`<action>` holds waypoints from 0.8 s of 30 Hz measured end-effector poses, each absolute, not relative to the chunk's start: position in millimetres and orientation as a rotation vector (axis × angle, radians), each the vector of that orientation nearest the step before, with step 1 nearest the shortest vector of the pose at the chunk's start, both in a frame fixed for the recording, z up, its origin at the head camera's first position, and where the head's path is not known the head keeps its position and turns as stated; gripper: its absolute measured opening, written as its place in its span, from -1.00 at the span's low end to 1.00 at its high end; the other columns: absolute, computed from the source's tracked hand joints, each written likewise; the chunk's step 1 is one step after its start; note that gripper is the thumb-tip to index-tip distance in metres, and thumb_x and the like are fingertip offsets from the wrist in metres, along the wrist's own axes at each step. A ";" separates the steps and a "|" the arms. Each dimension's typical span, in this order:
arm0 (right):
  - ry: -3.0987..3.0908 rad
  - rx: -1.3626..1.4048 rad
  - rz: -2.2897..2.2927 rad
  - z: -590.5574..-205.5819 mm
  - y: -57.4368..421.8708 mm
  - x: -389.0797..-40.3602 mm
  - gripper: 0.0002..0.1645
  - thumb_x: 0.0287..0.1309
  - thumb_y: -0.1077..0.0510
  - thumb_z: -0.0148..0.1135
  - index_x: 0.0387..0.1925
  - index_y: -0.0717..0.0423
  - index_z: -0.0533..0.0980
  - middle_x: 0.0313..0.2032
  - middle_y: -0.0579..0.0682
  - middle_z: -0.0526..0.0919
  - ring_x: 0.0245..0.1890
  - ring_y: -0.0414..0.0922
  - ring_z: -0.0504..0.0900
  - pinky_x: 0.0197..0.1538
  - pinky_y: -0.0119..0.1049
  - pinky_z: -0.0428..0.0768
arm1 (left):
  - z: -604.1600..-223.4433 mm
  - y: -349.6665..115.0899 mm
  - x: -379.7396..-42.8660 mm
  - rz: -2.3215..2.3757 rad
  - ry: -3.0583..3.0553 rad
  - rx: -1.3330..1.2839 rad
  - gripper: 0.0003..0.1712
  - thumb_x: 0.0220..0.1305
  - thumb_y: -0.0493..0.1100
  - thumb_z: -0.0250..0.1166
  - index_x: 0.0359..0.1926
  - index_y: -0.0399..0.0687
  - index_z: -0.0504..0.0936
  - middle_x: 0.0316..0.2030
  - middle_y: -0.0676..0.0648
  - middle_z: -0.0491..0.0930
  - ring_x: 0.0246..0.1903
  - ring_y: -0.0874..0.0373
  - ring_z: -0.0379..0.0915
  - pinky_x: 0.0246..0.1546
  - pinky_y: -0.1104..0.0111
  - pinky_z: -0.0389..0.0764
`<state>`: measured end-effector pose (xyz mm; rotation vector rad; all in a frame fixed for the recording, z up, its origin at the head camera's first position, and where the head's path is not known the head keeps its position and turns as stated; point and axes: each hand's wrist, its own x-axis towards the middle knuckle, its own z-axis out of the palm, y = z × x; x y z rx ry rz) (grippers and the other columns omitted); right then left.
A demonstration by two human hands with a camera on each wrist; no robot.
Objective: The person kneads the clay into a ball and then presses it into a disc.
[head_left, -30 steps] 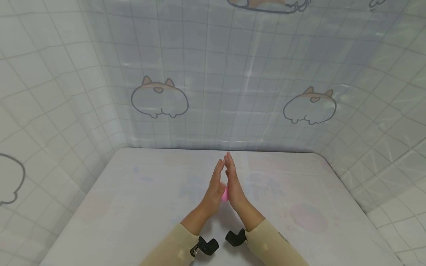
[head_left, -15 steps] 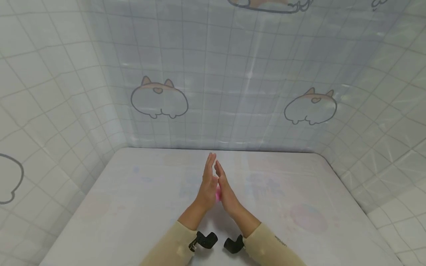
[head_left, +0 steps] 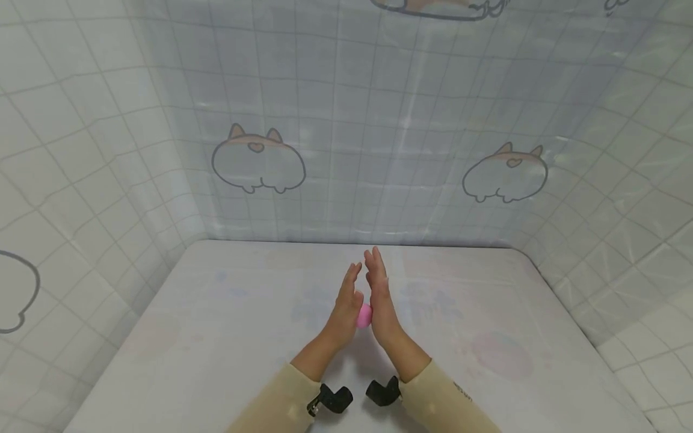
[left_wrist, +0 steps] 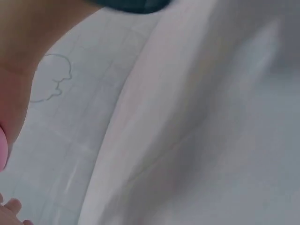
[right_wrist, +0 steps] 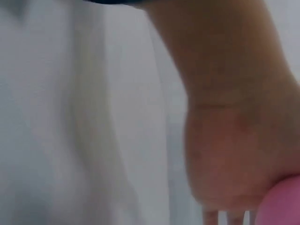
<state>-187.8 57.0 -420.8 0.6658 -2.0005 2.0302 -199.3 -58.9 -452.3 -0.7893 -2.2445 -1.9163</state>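
A smooth pink ball (head_left: 364,316), of a material I cannot make out, sits between my two palms above the table. My left hand (head_left: 344,310) lies against its left side, fingers straight and pointing away from me. Against its other side is the palm of my right hand (head_left: 382,304), with fingers also extended and reaching slightly farther forward. The fingertips of the two hands stand a little apart. In the right wrist view the pink ball (right_wrist: 283,206) touches the right palm near the thumb side. Only a sliver of the ball (left_wrist: 3,149) shows in the left wrist view.
The white table (head_left: 216,337) has faint coloured prints. Grid-patterned sheeting (head_left: 346,150) with cartoon animal drawings stands behind it and along both sides. A black wrist device (head_left: 335,399) sticks out from the left sleeve, and another black device (head_left: 383,392) from the right.
The palms have slid against each other: the left hand went forward, then back, while the right did the opposite. Both shifted left, then right again. More of the ball shows now.
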 end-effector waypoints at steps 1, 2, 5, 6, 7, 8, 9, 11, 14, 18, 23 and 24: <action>-2.007 0.622 2.041 -420.0 57.9 -189.1 -0.26 0.54 -0.29 -0.64 0.61 -0.20 -0.24 0.57 0.04 -0.06 0.55 0.09 -0.12 0.47 0.22 -0.18 | -452.1 -57.8 -197.3 -1.908 -2.245 -0.805 -0.04 0.47 0.45 -0.31 0.59 -0.09 -0.12 0.57 -0.21 -0.21 0.53 -0.20 -0.30 0.33 -0.39 -0.15; -2.010 0.584 2.049 -419.7 58.8 -190.6 -0.27 0.54 -0.28 -0.63 0.61 -0.20 -0.23 0.56 0.04 -0.05 0.55 0.09 -0.11 0.46 0.23 -0.18 | -451.7 -56.9 -195.1 -1.904 -2.244 -0.825 -0.06 0.48 0.44 -0.31 0.59 -0.08 -0.12 0.58 -0.20 -0.23 0.53 -0.20 -0.29 0.32 -0.39 -0.13; -2.056 0.489 2.062 -421.2 61.0 -195.3 -0.30 0.55 -0.25 -0.60 0.60 -0.25 -0.21 0.57 0.02 -0.05 0.55 0.05 -0.11 0.44 0.28 -0.17 | -448.8 -54.2 -190.0 -1.890 -2.217 -0.896 -0.09 0.51 0.41 -0.34 0.59 -0.08 -0.14 0.58 -0.21 -0.26 0.52 -0.21 -0.22 0.32 -0.38 -0.07; -2.078 0.469 2.061 -422.6 61.7 -196.6 -0.30 0.56 -0.25 -0.59 0.60 -0.25 -0.22 0.57 0.01 -0.06 0.55 0.04 -0.11 0.44 0.29 -0.17 | -447.0 -53.5 -188.6 -1.890 -2.202 -0.911 -0.09 0.51 0.41 -0.36 0.59 -0.09 -0.15 0.58 -0.20 -0.26 0.52 -0.21 -0.20 0.32 -0.37 -0.07; -2.105 0.456 2.053 -424.0 62.1 -197.6 -0.30 0.56 -0.25 -0.56 0.60 -0.24 -0.22 0.57 0.01 -0.06 0.55 0.04 -0.11 0.44 0.30 -0.17 | -445.4 -53.1 -187.7 -1.891 -2.190 -0.923 -0.07 0.50 0.42 -0.38 0.59 -0.10 -0.16 0.58 -0.19 -0.27 0.52 -0.20 -0.21 0.33 -0.36 -0.07; -2.133 0.452 2.042 -425.7 62.4 -198.3 -0.28 0.55 -0.27 -0.53 0.61 -0.23 -0.23 0.57 0.00 -0.08 0.55 0.03 -0.12 0.43 0.32 -0.18 | -443.9 -52.9 -187.0 -1.895 -2.178 -0.927 -0.07 0.50 0.42 -0.39 0.59 -0.10 -0.16 0.58 -0.18 -0.27 0.52 -0.18 -0.21 0.33 -0.35 -0.07; -2.163 0.450 2.034 -428.0 62.4 -198.9 -0.27 0.54 -0.28 -0.51 0.60 -0.23 -0.24 0.58 -0.02 -0.10 0.55 0.02 -0.13 0.42 0.34 -0.19 | -442.2 -52.8 -186.7 -1.890 -2.167 -0.925 -0.07 0.50 0.42 -0.40 0.59 -0.10 -0.16 0.58 -0.16 -0.26 0.53 -0.17 -0.23 0.34 -0.35 -0.08; -2.230 0.450 1.999 -432.9 61.5 -199.6 -0.22 0.52 -0.34 -0.48 0.60 -0.23 -0.24 0.58 -0.06 -0.13 0.55 0.01 -0.13 0.41 0.37 -0.19 | -440.7 -53.4 -187.1 -1.876 -2.149 -0.906 -0.06 0.50 0.43 -0.41 0.59 -0.12 -0.14 0.58 -0.14 -0.24 0.53 -0.14 -0.26 0.35 -0.33 -0.10; -2.296 0.487 1.963 -439.4 58.8 -198.3 -0.20 0.50 -0.38 -0.48 0.60 -0.25 -0.24 0.58 -0.08 -0.15 0.55 0.02 -0.15 0.39 0.40 -0.14 | -438.3 -55.0 -189.1 -1.866 -2.117 -0.881 -0.06 0.49 0.43 -0.42 0.58 -0.13 -0.12 0.58 -0.12 -0.22 0.55 -0.10 -0.33 0.37 -0.32 -0.16; -2.283 0.570 1.984 -442.7 53.5 -193.6 -0.24 0.53 -0.33 -0.48 0.60 -0.23 -0.23 0.58 -0.05 -0.13 0.55 0.06 -0.16 0.38 0.41 -0.08 | -435.9 -57.3 -193.5 -1.865 -2.077 -0.859 -0.04 0.49 0.44 -0.41 0.58 -0.15 -0.12 0.58 -0.15 -0.23 0.54 -0.13 -0.34 0.37 -0.32 -0.17; -2.241 0.663 1.994 -440.9 49.4 -186.1 -0.19 0.54 -0.33 -0.52 0.61 -0.08 -0.25 0.58 0.04 -0.13 0.56 0.06 -0.18 0.42 0.35 -0.14 | -435.0 -60.1 -197.8 -1.875 -2.090 -0.799 -0.05 0.48 0.45 -0.40 0.59 -0.10 -0.13 0.58 -0.15 -0.26 0.54 -0.15 -0.34 0.35 -0.34 -0.14; -2.220 0.680 2.004 -440.5 49.2 -184.8 -0.18 0.54 -0.33 -0.53 0.61 -0.04 -0.25 0.58 0.07 -0.13 0.56 0.07 -0.18 0.43 0.33 -0.16 | -435.4 -60.3 -198.2 -1.885 -2.092 -0.789 -0.07 0.50 0.43 -0.40 0.59 -0.09 -0.13 0.58 -0.15 -0.26 0.54 -0.15 -0.34 0.35 -0.35 -0.13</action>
